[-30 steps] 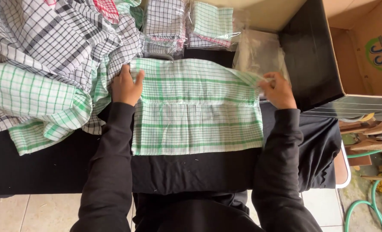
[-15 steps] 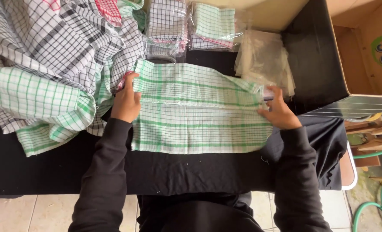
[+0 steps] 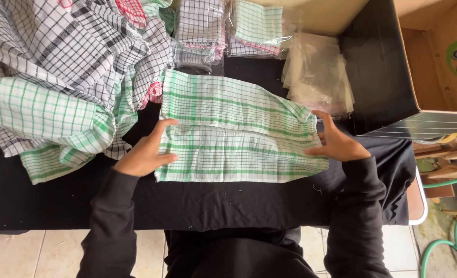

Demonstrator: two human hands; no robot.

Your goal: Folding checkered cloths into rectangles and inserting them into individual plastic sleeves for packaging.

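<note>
Head camera looks down on a green-and-white checked cotton cloth (image 3: 238, 131) lying flat, partly folded, on the black-covered bench (image 3: 43, 206). The left hand (image 3: 146, 152) rests at the cloth's left edge, fingers loosely spread, pinching nothing. The right hand (image 3: 336, 144) sits at the right edge, fingers open. A heap of loose checked cloths (image 3: 58, 67) lies left; clear plastic bags (image 3: 316, 77) lie beyond.

Both hands lower on the green checked cloth (image 3: 238, 128) than a second ago: left hand (image 3: 146, 152) slid from top-left corner to left edge, right hand (image 3: 336, 144) from top-right corner to right edge. Cloth's far half now folded toward the person, a crease across its middle.
</note>
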